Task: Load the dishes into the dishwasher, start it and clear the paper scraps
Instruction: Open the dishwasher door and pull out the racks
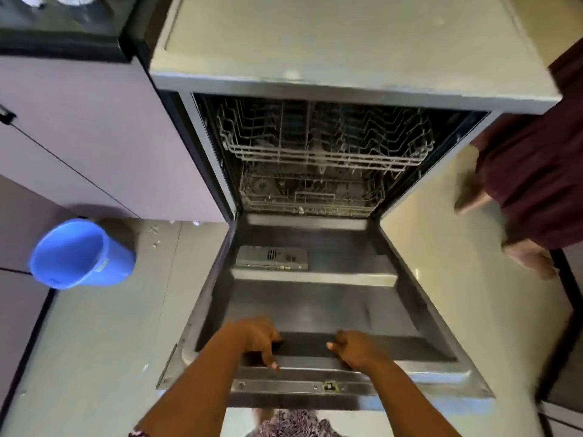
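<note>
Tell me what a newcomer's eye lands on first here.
The dishwasher door, dropped flat at centre, with the upper rack and lower rack behind it looking bare. The left hand and right hand rest on the door's near edge. A blue bucket stands on the floor at left, and a second person in dark red at right.

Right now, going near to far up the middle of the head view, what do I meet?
Left hand and right hand holding the near edge of the lowered door → detergent dispenser → lower rack → upper rack → dishwasher top.
</note>
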